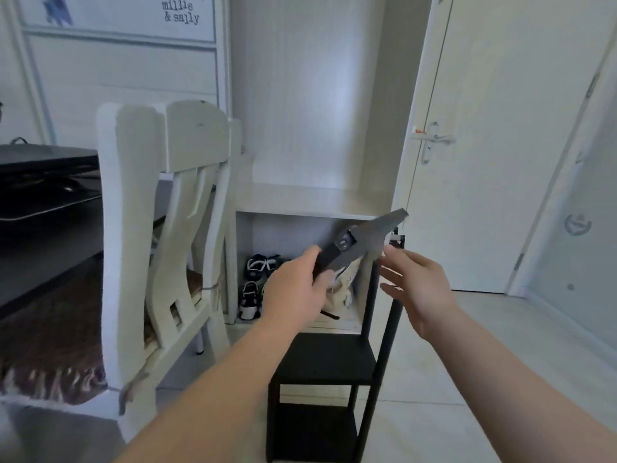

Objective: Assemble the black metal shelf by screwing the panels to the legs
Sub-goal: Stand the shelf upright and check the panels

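1. Two hands are up in front of you. Your left hand (297,289) grips the lower end of a loose black panel (362,243), fingers wrapped round it. The panel slants up and to the right, above the shelf.
2. Your right hand (417,292) is spread wide and holds nothing, just beside the panel's right edge. It looks placed to take the far end and level the piece.
3. Below, the black shelf (325,359) stands on the floor (467,379) with two panels already fixed between its legs (384,332). The leg tops rise bare behind your hands, so my read is this panel belongs up there.
4. Now the murky bits. The panel is blurred, and a pale round mark on its face could be a fitting or a sticker; I can't say which.
5. I can't tell whether your right fingertips touch the panel.
6. Your left forearm covers the shelf's near left corner, and your palm hides the panel's lower end.
7. No screws or driver show anywhere, and a white chair (133,228) crowds your left side.
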